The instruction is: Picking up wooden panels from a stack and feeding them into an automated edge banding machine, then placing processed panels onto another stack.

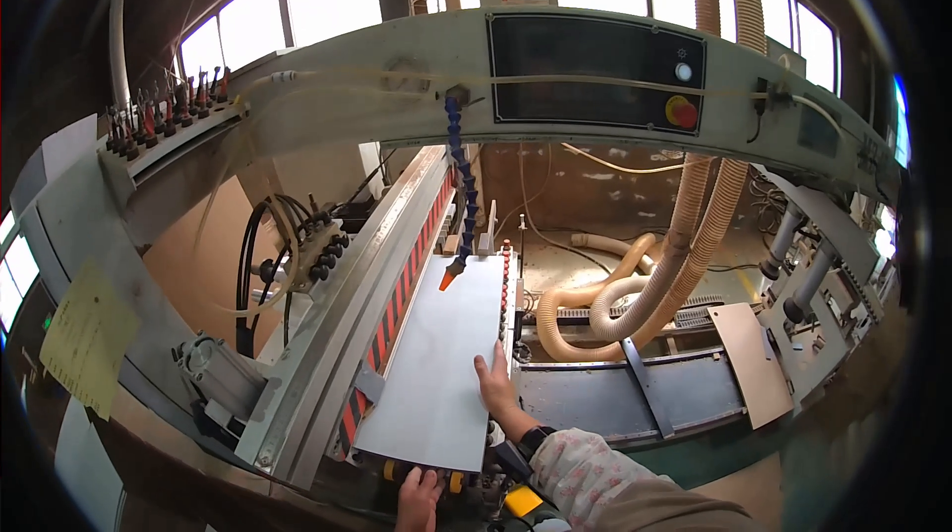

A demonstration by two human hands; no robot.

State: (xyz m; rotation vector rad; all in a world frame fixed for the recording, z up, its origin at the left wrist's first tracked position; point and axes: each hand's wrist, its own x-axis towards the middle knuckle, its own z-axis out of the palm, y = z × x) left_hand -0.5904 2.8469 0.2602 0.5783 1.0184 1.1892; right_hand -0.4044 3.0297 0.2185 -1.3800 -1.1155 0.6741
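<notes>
A long white panel (436, 363) lies flat on the machine bed, beside a red-and-black striped guide rail (412, 279). At its near end, my left hand (418, 500) has its fingers bent against the edge. My right hand (499, 391) grips the panel's right edge, the thumb over the white face and the fingers along the side. A blue jointed hose (457, 175) with an orange nozzle (451, 274) hangs over the far half of the panel. Yellow rollers (456, 481) show beneath the near edge.
Overhead spans a grey machine beam with a dark control panel (555, 66) and a red stop button (681, 113). Ribbed ducts (684, 254) coil behind on the right, near a brown board (751, 363). A rack of bits (169, 116) stands at left above a metal cylinder (213, 373).
</notes>
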